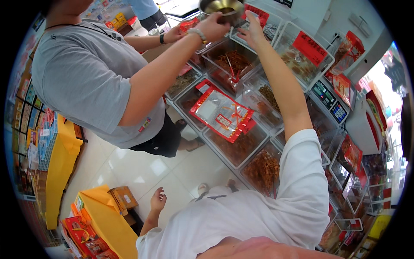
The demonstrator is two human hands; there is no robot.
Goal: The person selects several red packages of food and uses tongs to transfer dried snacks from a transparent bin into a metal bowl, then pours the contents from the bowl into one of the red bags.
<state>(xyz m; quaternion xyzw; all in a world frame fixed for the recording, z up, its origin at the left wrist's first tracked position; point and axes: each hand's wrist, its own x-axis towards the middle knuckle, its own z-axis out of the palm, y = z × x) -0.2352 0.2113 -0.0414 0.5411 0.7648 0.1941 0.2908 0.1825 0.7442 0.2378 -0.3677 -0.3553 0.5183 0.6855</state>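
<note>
My right hand [253, 33] is stretched far forward over the food containers, fingers apart, with nothing visible in it. Just left of it is a metal bowl [222, 9], which a co-worker's hand [214, 26] holds from below; whether my fingertips touch it I cannot tell. The co-worker's other hand [174, 33] is by a small red package [189, 25]. My left hand [158, 199] hangs low at my side above the floor, its fingers loosely bent and apart, holding nothing. Between us, a clear and red plastic bag [221, 113] lies flat across the container tops.
Clear bins hold reddish-brown food [262, 171] and dark strips with tongs [233, 64]. A lidded container [302, 54] and a digital scale [328, 100] stand at right. The co-worker in a grey shirt [86, 82] stands at left. Yellow-draped displays [105, 220] and a cardboard box [123, 197] are lower left.
</note>
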